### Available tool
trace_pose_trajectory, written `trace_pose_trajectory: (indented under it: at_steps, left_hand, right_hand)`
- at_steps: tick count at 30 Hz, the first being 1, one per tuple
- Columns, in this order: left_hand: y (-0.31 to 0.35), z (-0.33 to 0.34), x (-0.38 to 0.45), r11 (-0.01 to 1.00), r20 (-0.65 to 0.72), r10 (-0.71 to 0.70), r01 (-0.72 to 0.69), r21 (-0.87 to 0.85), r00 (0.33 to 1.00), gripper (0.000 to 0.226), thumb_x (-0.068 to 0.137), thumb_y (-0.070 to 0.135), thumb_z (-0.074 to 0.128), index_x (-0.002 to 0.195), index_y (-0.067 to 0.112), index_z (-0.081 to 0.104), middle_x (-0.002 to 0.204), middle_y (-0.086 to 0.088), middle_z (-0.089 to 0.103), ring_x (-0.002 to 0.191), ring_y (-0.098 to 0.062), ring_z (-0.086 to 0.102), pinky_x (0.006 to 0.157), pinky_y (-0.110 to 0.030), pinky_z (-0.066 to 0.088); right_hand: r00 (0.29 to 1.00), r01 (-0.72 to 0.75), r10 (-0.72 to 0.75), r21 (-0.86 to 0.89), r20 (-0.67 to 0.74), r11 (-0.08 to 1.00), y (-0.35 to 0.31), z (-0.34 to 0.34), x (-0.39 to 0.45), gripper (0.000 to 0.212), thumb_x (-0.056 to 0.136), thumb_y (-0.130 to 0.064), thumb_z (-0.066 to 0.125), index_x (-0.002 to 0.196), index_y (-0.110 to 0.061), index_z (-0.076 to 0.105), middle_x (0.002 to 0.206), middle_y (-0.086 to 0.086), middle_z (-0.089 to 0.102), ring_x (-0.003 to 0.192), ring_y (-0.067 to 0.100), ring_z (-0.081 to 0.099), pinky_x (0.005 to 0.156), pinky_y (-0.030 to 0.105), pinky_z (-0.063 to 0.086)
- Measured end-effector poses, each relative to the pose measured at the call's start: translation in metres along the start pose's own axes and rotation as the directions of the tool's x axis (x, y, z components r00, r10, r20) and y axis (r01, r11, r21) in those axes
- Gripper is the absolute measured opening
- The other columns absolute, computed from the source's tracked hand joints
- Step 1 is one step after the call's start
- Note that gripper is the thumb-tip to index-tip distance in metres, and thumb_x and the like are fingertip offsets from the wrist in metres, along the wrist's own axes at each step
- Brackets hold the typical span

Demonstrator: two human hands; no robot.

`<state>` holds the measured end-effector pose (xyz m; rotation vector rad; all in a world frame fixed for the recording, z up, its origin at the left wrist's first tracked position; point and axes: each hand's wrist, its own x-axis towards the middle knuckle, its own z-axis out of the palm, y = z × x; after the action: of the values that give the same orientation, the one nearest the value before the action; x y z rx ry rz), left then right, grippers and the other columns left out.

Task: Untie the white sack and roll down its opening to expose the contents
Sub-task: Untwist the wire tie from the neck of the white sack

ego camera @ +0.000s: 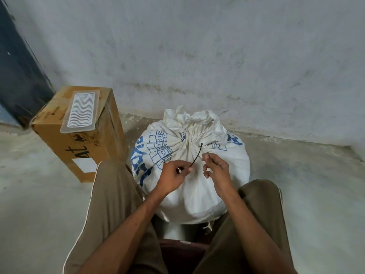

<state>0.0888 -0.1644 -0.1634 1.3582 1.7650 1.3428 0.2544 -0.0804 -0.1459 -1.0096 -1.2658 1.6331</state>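
A white woven sack [189,186] with blue print stands on the floor between my knees. Its neck [192,123] is still gathered into a bunch at the top. A thin black tie [196,155] sticks out over the sack's top. My left hand [173,175] pinches the tie's lower end between thumb and fingers. My right hand [216,169] hovers just right of the tie with its fingers loosely curled and holds nothing. I cannot tell whether the tie still goes around the neck.
A cardboard box [83,139] stands to the left of the sack, with a clear ridged plastic tray [82,111] on top. A stained wall [197,56] rises right behind the sack. My legs in brown trousers [110,204] flank the sack on the concrete floor.
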Motion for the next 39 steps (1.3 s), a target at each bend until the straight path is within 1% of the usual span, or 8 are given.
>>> trace_pose_trajectory:
  at_steps: [3,10,17,20,24,29,34,39]
  left_hand:
    - [0.001,0.0,0.005,0.999,0.019,-0.039,0.039,-0.023,0.999,0.015,0.088,0.021,0.079,0.102,0.018,0.083,0.092,0.007,0.08,0.086,-0.012,0.075,0.081,-0.04,0.058]
    - [-0.004,0.008,0.012,0.997,0.088,-0.077,0.078,-0.004,0.993,0.014,0.089,0.02,0.077,0.101,0.015,0.082,0.091,0.002,0.08,0.088,-0.022,0.075,0.086,-0.047,0.057]
    - [0.001,-0.005,0.011,0.997,0.146,0.003,-0.014,0.074,0.989,0.008,0.089,0.02,0.076,0.093,0.016,0.081,0.088,0.004,0.079,0.078,-0.012,0.071,0.076,-0.026,0.055]
    - [0.009,-0.032,0.018,0.993,0.068,0.021,-0.028,0.114,0.997,0.005,0.089,0.017,0.076,0.09,0.016,0.081,0.084,0.006,0.078,0.072,-0.003,0.066,0.066,-0.011,0.047]
    - [0.018,-0.079,0.023,0.998,-0.178,-0.029,0.04,0.057,0.984,0.003,0.087,0.014,0.078,0.085,0.014,0.081,0.078,0.006,0.078,0.072,-0.006,0.069,0.063,-0.01,0.046]
    - [0.021,-0.147,0.032,0.984,-0.381,-0.016,0.082,0.158,0.924,0.003,0.086,0.015,0.078,0.089,0.016,0.08,0.076,0.012,0.073,0.072,0.009,0.066,0.064,-0.002,0.042]
    - [0.023,-0.229,0.055,0.912,-0.478,0.093,0.119,0.393,0.873,0.017,0.087,0.008,0.07,0.099,0.015,0.08,0.093,0.002,0.078,0.078,-0.009,0.069,0.073,-0.022,0.054]
    - [0.002,-0.303,0.095,0.799,-0.489,0.042,0.265,0.54,0.871,0.019,0.09,0.015,0.065,0.105,0.016,0.076,0.095,-0.005,0.073,0.085,-0.02,0.065,0.074,-0.033,0.054]
  right_hand:
    - [0.998,-0.016,0.019,-0.065,0.057,0.998,0.008,0.001,-0.002,0.014,0.092,-0.024,0.072,0.102,-0.016,0.078,0.09,0.004,0.069,0.067,0.018,0.048,0.052,0.029,0.036]
    - [1.0,-0.023,0.024,-0.099,0.013,0.995,0.016,-0.002,0.001,0.01,0.09,-0.019,0.075,0.099,-0.017,0.079,0.081,0.0,0.071,0.061,0.013,0.048,0.051,0.026,0.038]
    - [0.998,-0.012,0.016,-0.057,0.065,0.998,0.011,0.015,0.01,0.008,0.092,-0.017,0.074,0.09,-0.009,0.073,0.071,0.011,0.053,0.061,0.018,0.043,0.051,0.029,0.034]
    - [0.997,-0.014,0.018,-0.058,0.079,0.998,0.0,0.037,0.017,0.008,0.092,-0.018,0.075,0.088,-0.011,0.071,0.074,0.012,0.052,0.061,0.017,0.043,0.051,0.028,0.034]
    - [0.994,-0.075,0.079,-0.047,0.081,0.996,-0.025,0.086,0.03,0.01,0.089,-0.021,0.078,0.093,-0.013,0.074,0.082,0.01,0.058,0.062,0.013,0.046,0.052,0.028,0.034]
    - [0.985,-0.085,0.104,-0.135,0.135,0.987,-0.051,0.186,0.063,0.019,0.085,-0.018,0.08,0.099,-0.007,0.076,0.065,0.0,0.062,0.057,0.011,0.05,0.048,0.025,0.038]
    - [0.982,-0.066,0.097,-0.191,0.161,0.979,-0.063,0.292,0.098,0.018,0.084,-0.016,0.081,0.099,-0.009,0.075,0.065,0.004,0.064,0.05,0.012,0.051,0.044,0.024,0.038]
    - [0.981,0.035,0.026,-0.31,0.191,0.95,-0.066,0.387,0.141,0.011,0.083,-0.017,0.081,0.093,-0.015,0.078,0.074,0.003,0.073,0.053,0.009,0.06,0.05,0.021,0.047]
